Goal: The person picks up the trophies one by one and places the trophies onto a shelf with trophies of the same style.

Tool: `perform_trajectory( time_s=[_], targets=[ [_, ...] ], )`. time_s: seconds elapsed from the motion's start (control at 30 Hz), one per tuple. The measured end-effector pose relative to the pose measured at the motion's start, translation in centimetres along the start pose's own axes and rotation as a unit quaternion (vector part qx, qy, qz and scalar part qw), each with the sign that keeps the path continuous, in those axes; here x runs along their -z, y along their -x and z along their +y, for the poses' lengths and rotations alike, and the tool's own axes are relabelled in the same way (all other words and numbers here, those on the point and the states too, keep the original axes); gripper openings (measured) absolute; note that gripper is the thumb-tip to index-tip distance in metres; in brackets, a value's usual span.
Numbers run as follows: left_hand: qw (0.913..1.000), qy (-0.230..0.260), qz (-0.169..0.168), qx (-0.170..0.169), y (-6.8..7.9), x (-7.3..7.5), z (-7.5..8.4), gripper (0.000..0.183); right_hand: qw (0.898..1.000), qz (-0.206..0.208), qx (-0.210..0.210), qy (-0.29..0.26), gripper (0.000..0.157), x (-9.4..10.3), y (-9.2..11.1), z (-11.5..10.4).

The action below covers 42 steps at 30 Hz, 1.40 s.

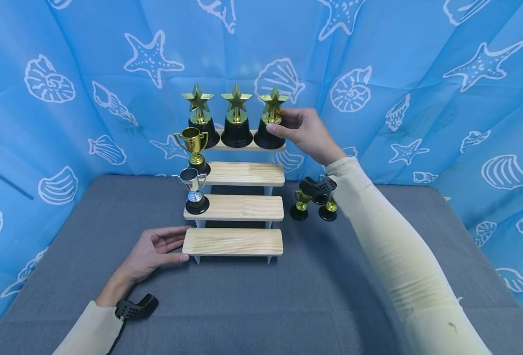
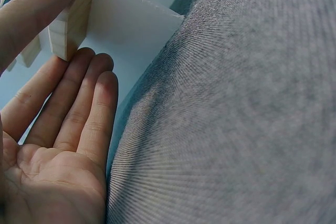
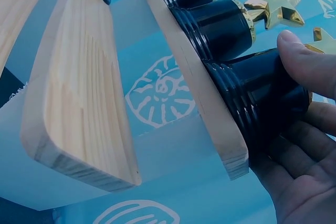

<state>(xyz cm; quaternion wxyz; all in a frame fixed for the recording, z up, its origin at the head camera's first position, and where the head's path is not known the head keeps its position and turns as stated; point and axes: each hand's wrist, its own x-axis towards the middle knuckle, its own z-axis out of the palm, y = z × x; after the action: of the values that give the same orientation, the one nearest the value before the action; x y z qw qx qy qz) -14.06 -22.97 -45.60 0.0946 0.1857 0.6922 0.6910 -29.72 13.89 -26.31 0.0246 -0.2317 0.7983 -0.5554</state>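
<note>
My right hand [image 1: 308,133] holds the rightmost gold star trophy [image 1: 270,134] at its black base, thumb in front. The base stands upright at the right end of the top step [image 3: 184,66]. Two more star trophies [image 1: 237,133] stand left of it in the same row. My left hand [image 1: 152,254] holds the left end of the bottom step [image 1: 232,242] of a wooden tiered stand, thumb at the front corner, fingers toward the back. A gold cup trophy [image 1: 196,148] and, one step lower, a silver cup trophy [image 1: 195,190] stand at the left ends of the middle steps.
Several small cup trophies [image 1: 300,209] stand on the grey cloth [image 1: 252,305] right of the stand, partly hidden by the right wrist's black strap [image 1: 317,187]. A blue curtain [image 1: 110,74] with white shells and starfish hangs behind. White supports [image 2: 126,35] carry the steps.
</note>
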Motion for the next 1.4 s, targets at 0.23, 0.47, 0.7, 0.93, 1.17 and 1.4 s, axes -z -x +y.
perform_trajectory(
  time_s=[0.23, 0.47, 0.7, 0.93, 1.17, 1.4],
  targets=[
    [1.0, 0.003, -0.002, 0.0, 0.01, 0.06, -0.11, 0.069, 1.0, 0.0, 0.0, -0.01, 0.048, -0.01, -0.13, 0.13],
    [1.0, -0.001, 0.001, 0.004, -0.01, 0.04, -0.09, 0.069, 1.0, 0.001, -0.003, -0.011, 0.049, 0.01, -0.32, 0.12],
    [1.0, 0.001, 0.002, 0.006, -0.05, 0.05, -0.08, 0.069, 1.0, 0.003, -0.005, -0.012, 0.049, 0.04, -0.42, 0.12],
    [1.0, 0.001, 0.002, 0.003, -0.06, 0.04, -0.12, 0.069, 1.0, 0.003, -0.003, -0.015, 0.048, 0.02, -0.49, 0.16],
    [1.0, 0.001, 0.003, 0.002, -0.07, -0.03, -0.04, 0.07, 1.0, 0.003, -0.006, -0.014, 0.046, -0.03, -0.5, 0.04],
    [1.0, -0.003, 0.003, 0.005, -0.1, 0.0, 0.0, 0.07, 1.0, 0.001, -0.007, -0.005, 0.046, -0.05, -0.51, -0.02]
  ],
)
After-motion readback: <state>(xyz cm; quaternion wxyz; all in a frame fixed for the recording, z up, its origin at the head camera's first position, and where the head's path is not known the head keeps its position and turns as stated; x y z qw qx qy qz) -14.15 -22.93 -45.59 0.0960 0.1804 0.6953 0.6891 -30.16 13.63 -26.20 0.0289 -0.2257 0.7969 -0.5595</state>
